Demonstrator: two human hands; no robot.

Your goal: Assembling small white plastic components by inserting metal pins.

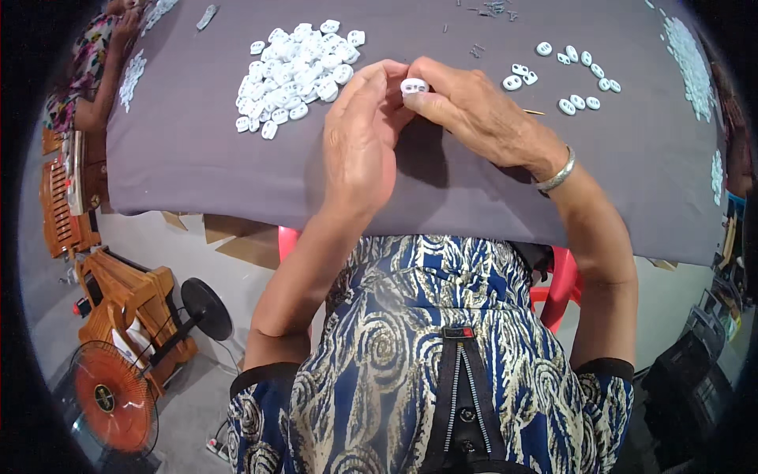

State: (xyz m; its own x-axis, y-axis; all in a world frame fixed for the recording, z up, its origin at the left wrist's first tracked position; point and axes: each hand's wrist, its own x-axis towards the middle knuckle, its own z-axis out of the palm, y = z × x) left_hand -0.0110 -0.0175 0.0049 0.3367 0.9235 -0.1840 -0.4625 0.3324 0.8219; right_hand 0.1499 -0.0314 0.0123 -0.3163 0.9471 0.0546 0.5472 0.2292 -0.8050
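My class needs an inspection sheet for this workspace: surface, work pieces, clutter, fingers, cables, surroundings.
Surface: grey cloth, draping over the near edge.
Work pieces: heap of white pieces left of centre; loose white pieces at right; grey metal bits at the top.
Clutter: gold-coloured stick, purpose unclear.
Fingers: right hand pinches one white piece; left hand cupped alongside, contact unclear.
Cables: thin cable, lower left.
Surroundings: orange fan, wooden furniture, red chair, another person's arm.

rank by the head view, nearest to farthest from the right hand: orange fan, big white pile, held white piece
From the right hand:
1. The held white piece, in its grasp
2. The big white pile, to its left
3. The orange fan, far lower left
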